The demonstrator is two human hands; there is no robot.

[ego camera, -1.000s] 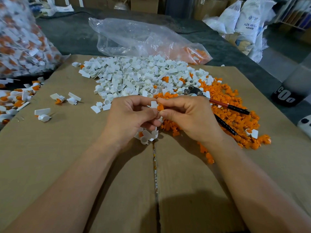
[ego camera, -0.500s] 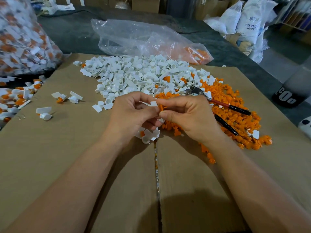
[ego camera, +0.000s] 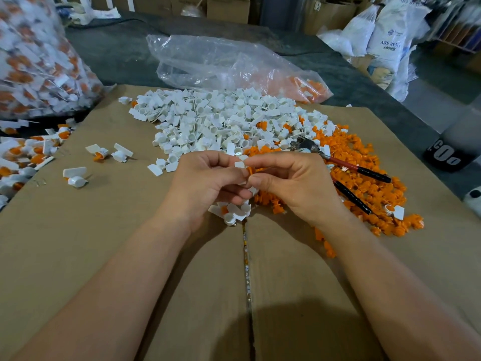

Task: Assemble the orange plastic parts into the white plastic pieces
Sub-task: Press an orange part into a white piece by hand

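Observation:
My left hand (ego camera: 208, 183) pinches a small white piece (ego camera: 239, 164) at the middle of the cardboard. My right hand (ego camera: 294, 183) pinches an orange part (ego camera: 252, 171) and holds it against that white piece; my fingertips hide most of both. A big heap of white pieces (ego camera: 221, 121) lies just beyond my hands. To the right spreads a heap of orange parts (ego camera: 364, 173). Several white pieces (ego camera: 233, 212) lie under my left hand.
Pliers with red and black handles (ego camera: 346, 168) lie on the orange heap. A clear plastic bag (ego camera: 229, 63) lies behind the piles. At the far left are a full bag (ego camera: 33, 63) and a loose pile of assembled pieces (ego camera: 20, 155). Three loose pieces (ego camera: 99, 152) lie left.
My hands stay together in the same place. The orange part sits closer against the white piece than a second ago.

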